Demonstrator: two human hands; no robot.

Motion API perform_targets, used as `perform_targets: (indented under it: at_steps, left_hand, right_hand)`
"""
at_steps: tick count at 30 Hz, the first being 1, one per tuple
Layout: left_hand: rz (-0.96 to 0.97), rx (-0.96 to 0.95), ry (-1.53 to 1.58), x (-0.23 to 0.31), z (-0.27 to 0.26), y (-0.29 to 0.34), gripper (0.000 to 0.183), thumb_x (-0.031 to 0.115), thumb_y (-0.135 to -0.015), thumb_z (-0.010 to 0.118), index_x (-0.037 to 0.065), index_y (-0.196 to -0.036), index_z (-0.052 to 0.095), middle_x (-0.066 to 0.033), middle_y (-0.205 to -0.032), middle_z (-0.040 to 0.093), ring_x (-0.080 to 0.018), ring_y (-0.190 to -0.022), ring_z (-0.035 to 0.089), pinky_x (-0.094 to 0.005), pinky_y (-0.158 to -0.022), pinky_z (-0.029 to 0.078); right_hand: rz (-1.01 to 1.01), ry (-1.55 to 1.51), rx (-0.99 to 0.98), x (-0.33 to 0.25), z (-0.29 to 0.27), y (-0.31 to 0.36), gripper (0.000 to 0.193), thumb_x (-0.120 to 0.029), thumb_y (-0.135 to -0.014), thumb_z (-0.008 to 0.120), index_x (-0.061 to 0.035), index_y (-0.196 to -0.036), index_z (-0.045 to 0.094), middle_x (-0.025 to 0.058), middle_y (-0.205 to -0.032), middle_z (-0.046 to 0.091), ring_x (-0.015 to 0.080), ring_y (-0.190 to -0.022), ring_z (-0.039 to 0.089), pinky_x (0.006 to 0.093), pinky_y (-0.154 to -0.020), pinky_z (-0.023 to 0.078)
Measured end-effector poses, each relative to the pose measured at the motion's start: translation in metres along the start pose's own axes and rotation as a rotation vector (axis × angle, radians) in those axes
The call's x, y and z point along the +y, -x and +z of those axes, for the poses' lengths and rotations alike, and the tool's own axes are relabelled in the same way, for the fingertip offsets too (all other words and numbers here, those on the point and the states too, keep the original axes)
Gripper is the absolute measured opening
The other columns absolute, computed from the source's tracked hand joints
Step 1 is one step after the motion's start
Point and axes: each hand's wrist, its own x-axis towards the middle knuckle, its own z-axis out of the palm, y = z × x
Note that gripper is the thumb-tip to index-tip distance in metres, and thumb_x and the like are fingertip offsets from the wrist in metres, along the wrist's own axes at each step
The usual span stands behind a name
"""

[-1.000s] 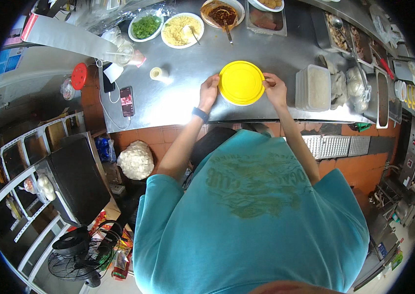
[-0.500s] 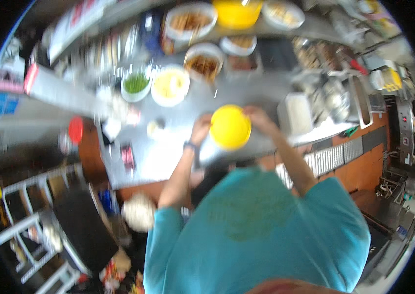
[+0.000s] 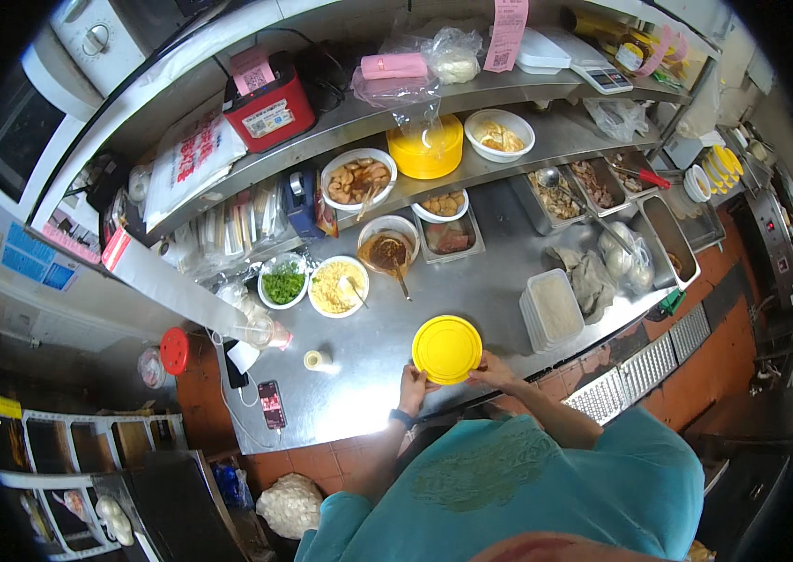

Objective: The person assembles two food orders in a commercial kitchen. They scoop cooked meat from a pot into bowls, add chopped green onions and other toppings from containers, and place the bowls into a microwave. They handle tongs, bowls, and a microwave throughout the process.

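A round yellow plate (image 3: 447, 349) with raised rings is held over the front edge of the steel counter (image 3: 359, 347). My left hand (image 3: 411, 388) is closed on its lower left rim, with a dark band on the wrist. On the lower right rim, my right hand (image 3: 494, 370) grips with the fingers mostly tucked beneath. Beyond the plate stand a bowl of brown sauce (image 3: 385, 251) with a spoon, a bowl of chopped yellow food (image 3: 329, 284) with a white spoon, and a bowl of chopped greens (image 3: 283, 281).
To the right sit a white tub (image 3: 555, 309), a grey cloth (image 3: 585, 281), bagged round items (image 3: 623, 255) and steel food pans (image 3: 555, 201). A small cream cup (image 3: 318, 361) and a phone (image 3: 271, 405) lie left. Shelves above carry a yellow container (image 3: 425, 150) and a kitchen scale (image 3: 602, 77).
The view has shifted upward and sharpened, showing more of the shelves. Both hands keep hold of the yellow plate, which now appears lower in the picture, close to my body.
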Motion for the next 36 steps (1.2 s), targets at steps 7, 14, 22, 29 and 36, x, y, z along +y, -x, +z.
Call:
perform_targets:
  at_steps: [7,14,22,29,36]
  left_hand:
    - [0.244,0.172,-0.291,0.009,0.042,0.030,0.061,-0.013,-0.078,0.069,0.004,-0.118,0.026,-0.0210,-0.122,0.051,-0.0298,-0.098,0.066,-0.0403,-0.081,0.062]
    - [0.559,0.394,-0.915,0.190,0.002,0.060,0.062,0.022,-0.085,0.068,-0.002,-0.137,0.045,-0.0273,-0.123,0.057,-0.0443,-0.108,0.060,-0.0459,-0.093,0.050]
    - [2.107,1.086,-0.526,0.710,-0.055,0.156,0.052,0.022,-0.084,0.072,0.000,-0.125,0.048,-0.0206,-0.116,0.055,-0.0349,-0.110,0.054,-0.0425,-0.098,0.042]
    - [1.931,0.620,-0.056,0.716,-0.081,0.220,0.049,0.020,-0.087,0.071,0.001,-0.126,0.050,-0.0129,-0.109,0.056,-0.0210,-0.101,0.055,-0.0334,-0.092,0.044]
    - [2.094,0.720,-0.029,0.616,-0.157,0.299,0.050,0.005,-0.096,0.053,-0.002,-0.143,0.035,-0.0166,-0.131,0.049,-0.0239,-0.117,0.050,-0.0349,-0.103,0.038]
  right_hand:
    - [0.152,-0.290,0.144,0.035,0.029,-0.002,0.029,-0.002,-0.089,0.069,0.0015,-0.117,0.061,0.0120,-0.102,0.068,0.0211,-0.086,0.070,0.0350,-0.079,0.061]
    - [0.049,-0.725,0.154,0.053,0.017,0.013,0.022,-0.007,-0.093,0.064,0.0037,-0.112,0.063,0.0139,-0.108,0.066,0.0271,-0.100,0.067,0.0412,-0.090,0.058]
    - [-0.006,-0.545,0.280,-0.076,0.035,0.085,0.027,-0.011,-0.090,0.060,0.0035,-0.114,0.060,0.0155,-0.102,0.068,0.0296,-0.096,0.069,0.0468,-0.088,0.059]
    - [-0.130,-0.397,0.082,-0.321,0.104,0.083,0.032,-0.015,-0.093,0.058,0.0012,-0.120,0.061,0.0113,-0.108,0.068,0.0223,-0.099,0.068,0.0396,-0.089,0.056]
    - [-0.593,-0.631,-0.582,-0.611,0.240,-0.035,0.049,-0.012,-0.100,0.051,0.0068,-0.142,0.035,0.0239,-0.141,0.045,0.0356,-0.129,0.050,0.0554,-0.111,0.041]
